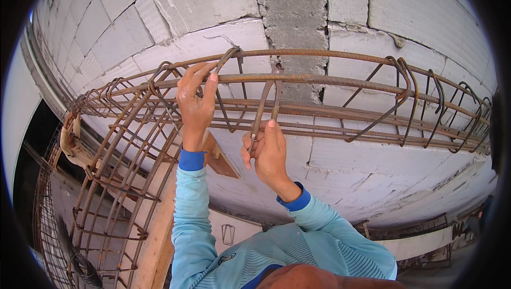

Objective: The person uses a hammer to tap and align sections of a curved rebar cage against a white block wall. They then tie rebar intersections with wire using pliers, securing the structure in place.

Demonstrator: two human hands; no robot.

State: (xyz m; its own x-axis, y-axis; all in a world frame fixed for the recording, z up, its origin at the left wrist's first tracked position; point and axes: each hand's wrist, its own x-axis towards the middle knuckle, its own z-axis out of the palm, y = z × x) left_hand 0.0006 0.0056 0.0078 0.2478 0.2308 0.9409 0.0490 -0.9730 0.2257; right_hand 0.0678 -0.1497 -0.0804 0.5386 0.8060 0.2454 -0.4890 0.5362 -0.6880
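Note:
My left hand (196,97) is closed at a bent steel stirrup (227,59), its thumb and fingers at the stirrup's upper bend beside the front rebar (314,78). The palm side partly hides the grip. Thin tie wire (221,38) sticks up loosely from the top of that stirrup, by the back rebar (319,53). To the right, my right hand (269,150) is wrapped round the handles of a pair of pincers (259,109). Their handles stand a little apart, and the jaws point upward between the front and back bars.
The horizontal rebar cage runs along a pale block wall (213,1) with a grey concrete strip (291,12). Another rebar cage (101,182) joins at the left, next to a wooden beam (159,230). A board (221,161) sits below my left wrist. Further stirrups (407,97) hang at the right.

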